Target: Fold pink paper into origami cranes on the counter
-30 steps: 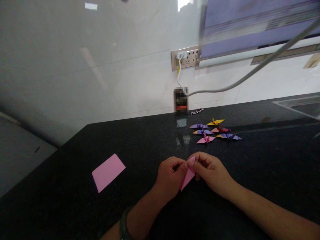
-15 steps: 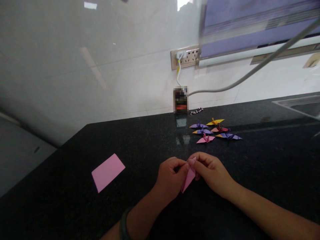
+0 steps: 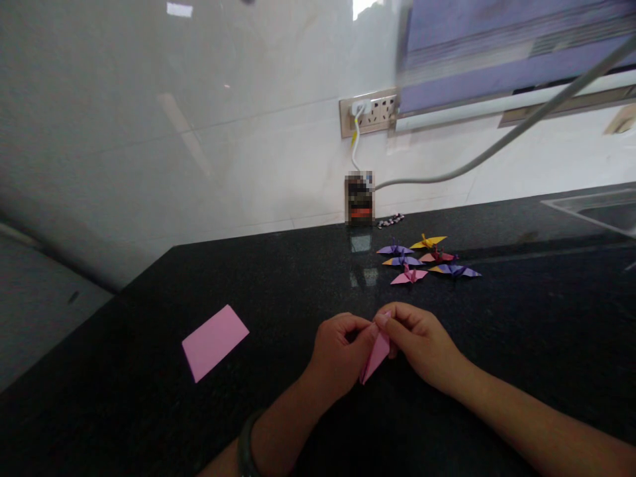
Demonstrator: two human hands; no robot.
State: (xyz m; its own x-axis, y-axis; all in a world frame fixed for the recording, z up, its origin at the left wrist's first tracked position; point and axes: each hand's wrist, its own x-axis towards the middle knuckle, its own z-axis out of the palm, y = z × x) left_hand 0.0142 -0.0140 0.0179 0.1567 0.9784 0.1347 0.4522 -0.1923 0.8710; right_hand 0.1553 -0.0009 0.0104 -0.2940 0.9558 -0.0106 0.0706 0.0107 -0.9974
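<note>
Between my hands is a folded piece of pink origami paper (image 3: 376,358), narrow and pointed, with its tip toward me. My left hand (image 3: 342,351) pinches its upper left edge between thumb and fingers. At the upper right, my right hand (image 3: 417,338) is closed on the same paper, the thumb pressed over its top corner. The fingertips hide most of the upper end. Beyond the hands, several folded paper cranes (image 3: 410,275) in pink, purple, yellow and red stand grouped on the dark countertop (image 3: 278,278).
A pink paper sheet (image 3: 215,343) lies flat to the left. At the wall stand a pixelated box-like object (image 3: 360,199) and a small beaded string (image 3: 391,221). A grey cable (image 3: 477,159) runs up to the right. A wall socket (image 3: 368,114) holds a white plug.
Almost nothing differs. My right thumb and fingers have shifted very slightly at the top corner of the folded paper, which now shows less of its tip.
</note>
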